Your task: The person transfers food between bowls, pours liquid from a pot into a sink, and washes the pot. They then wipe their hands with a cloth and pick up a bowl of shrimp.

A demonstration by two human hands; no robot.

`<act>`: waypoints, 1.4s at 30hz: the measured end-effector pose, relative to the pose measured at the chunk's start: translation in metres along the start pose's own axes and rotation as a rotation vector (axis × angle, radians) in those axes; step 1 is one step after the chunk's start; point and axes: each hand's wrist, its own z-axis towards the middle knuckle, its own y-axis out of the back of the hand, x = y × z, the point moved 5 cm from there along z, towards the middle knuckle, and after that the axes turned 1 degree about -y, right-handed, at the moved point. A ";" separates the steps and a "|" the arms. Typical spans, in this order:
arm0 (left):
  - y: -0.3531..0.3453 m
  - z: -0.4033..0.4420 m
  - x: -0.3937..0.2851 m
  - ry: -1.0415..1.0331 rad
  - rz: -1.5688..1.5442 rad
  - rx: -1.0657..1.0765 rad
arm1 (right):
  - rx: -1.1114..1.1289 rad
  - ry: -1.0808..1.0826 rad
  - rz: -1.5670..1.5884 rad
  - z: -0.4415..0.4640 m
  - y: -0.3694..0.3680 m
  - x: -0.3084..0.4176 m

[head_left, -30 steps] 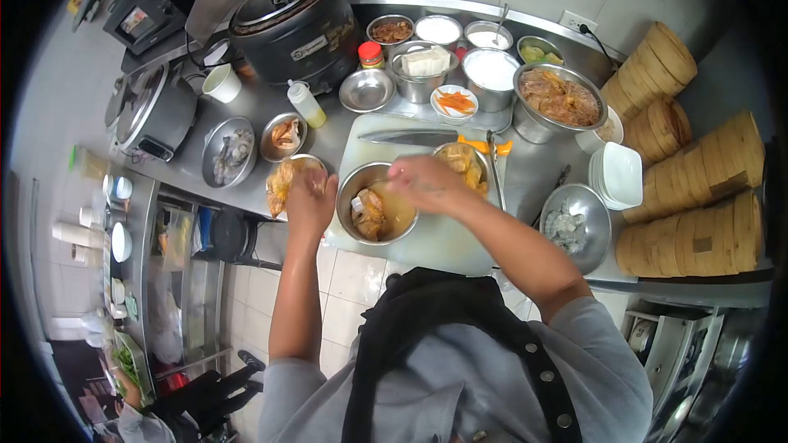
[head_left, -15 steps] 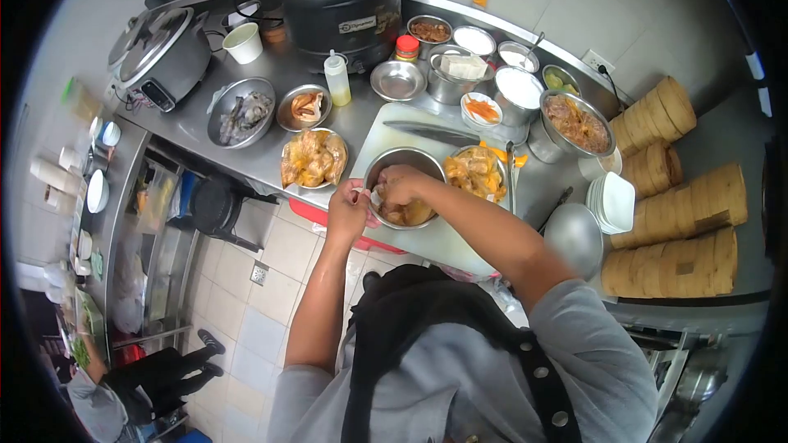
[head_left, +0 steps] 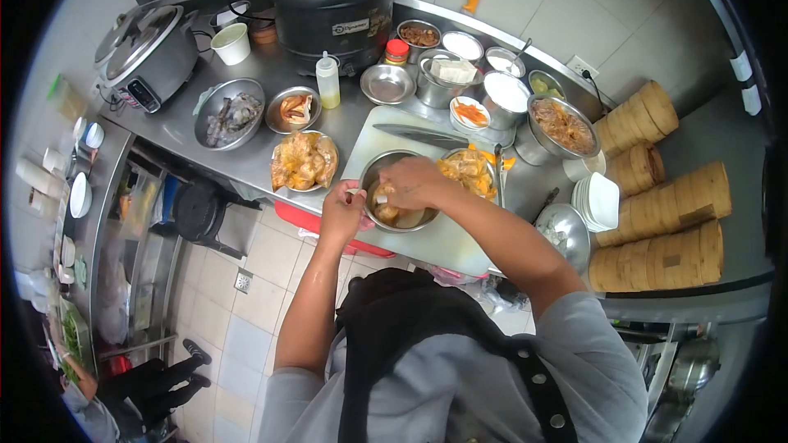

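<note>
A steel bowl (head_left: 378, 166) stands on the white cutting board (head_left: 460, 248), with pale brown chunks of food (head_left: 386, 212) inside. My left hand (head_left: 341, 212) is at the bowl's left rim, its thumb and fingers closed on the edge. My right hand (head_left: 417, 184) reaches into the bowl with bent fingers over the chunks; a small white bit shows by its fingertips, and what they grip is partly hidden. Right of the bowl sits a dish of yellow-orange pieces (head_left: 466, 169). Behind it lies a large knife (head_left: 419, 134). To the left is a plate of golden-brown chunks (head_left: 304, 159).
A squeeze bottle (head_left: 327, 84), a bowl of greyish seafood (head_left: 234, 119) and a black soup warmer (head_left: 335, 20) stand behind. Stacked bamboo steamers (head_left: 661, 209), white dishes (head_left: 596, 202) and a steel bowl (head_left: 574, 234) line the right. Another person (head_left: 135, 394) works at far left.
My right hand has lifted slightly inside the bowl, showing more of the chunks. My left hand stays at the rim. The whole view has shifted a little.
</note>
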 end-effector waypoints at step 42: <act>-0.005 0.010 -0.002 -0.098 0.267 -0.093 | -0.551 -0.229 0.162 -0.166 0.004 -0.122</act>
